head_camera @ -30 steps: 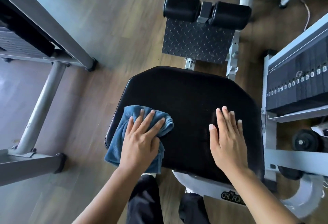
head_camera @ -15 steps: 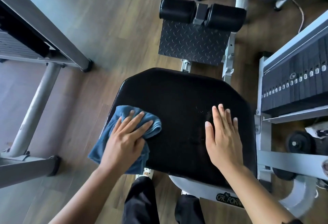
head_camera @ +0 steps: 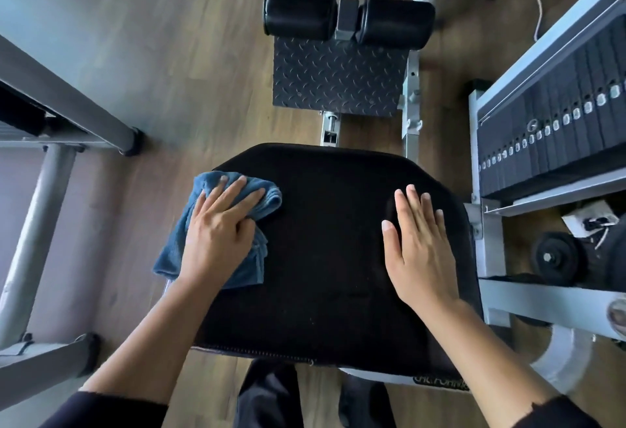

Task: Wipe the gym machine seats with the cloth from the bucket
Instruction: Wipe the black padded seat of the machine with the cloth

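I am looking down at a wood-plank floor [head_camera: 189, 71] crowded with grey gym machines. Right below me a wide black padded seat [head_camera: 325, 241] is filling the middle of the view, its stitched front edge lying nearest my dark trousers.

My left hand [head_camera: 216, 237] is pressing the blue cloth [head_camera: 271, 200] flat against the seat's left side. The fingers are lying straight and spread across the fabric, not curled round it, so I am pinning the cloth down and not gripping it. The cloth is bunching in folds ahead of my fingertips, and its lower corner is hanging over the seat's left edge.

My right hand [head_camera: 420, 244] is resting palm-down on the bare right side of the seat, fingers straight and close together, holding nothing. The two hands are lying well apart, with dark padding between them.

Beyond the seat, a black tread plate [head_camera: 335, 78] is sitting beneath two black roller pads [head_camera: 299, 14]. A weight stack [head_camera: 559, 122] is running along my right, with a small black weight plate [head_camera: 555, 258] below it. A grey frame tube [head_camera: 37, 224] is slanting down on my left.
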A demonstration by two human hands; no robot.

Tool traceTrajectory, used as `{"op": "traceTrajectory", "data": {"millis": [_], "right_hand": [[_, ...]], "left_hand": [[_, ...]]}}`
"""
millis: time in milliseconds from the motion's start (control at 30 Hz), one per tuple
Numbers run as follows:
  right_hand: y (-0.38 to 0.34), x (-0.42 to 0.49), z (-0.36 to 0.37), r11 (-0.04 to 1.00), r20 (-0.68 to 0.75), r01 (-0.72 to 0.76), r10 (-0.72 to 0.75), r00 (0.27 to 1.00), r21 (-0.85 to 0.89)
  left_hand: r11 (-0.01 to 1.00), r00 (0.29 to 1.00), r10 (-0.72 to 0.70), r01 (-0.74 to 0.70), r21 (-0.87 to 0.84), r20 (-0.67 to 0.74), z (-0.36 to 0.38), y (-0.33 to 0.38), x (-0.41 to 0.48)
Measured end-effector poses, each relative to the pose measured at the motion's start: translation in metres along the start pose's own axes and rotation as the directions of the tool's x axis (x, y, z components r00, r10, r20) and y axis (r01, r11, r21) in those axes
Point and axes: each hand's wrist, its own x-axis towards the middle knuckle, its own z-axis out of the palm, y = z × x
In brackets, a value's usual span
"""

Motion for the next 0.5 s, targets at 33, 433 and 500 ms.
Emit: {"op": "traceTrajectory", "data": {"millis": [33,433,500], "right_hand": [[0.0,0.002,0.0,1.0,0.001,-0.002,0.002,1.0,-0.001],[0.007,0.011,0.0,0.999,-0.005,-0.051,0.051,0.999,0.018],[0.006,0.011,0.001,0.997,-0.004,-0.064,0.064,0.998,0.031]], "left_hand": [[0.996,0.996,-0.089,0.09,0.008,-0.03,0.004,0.002,0.013],[0.99,0.989,-0.138,0.139,0.019,-0.047,0.017,0.011,0.059],[0.993,0.993,-0.116,0.116,0.035,-0.012,0.027,0.037,0.072]]}}
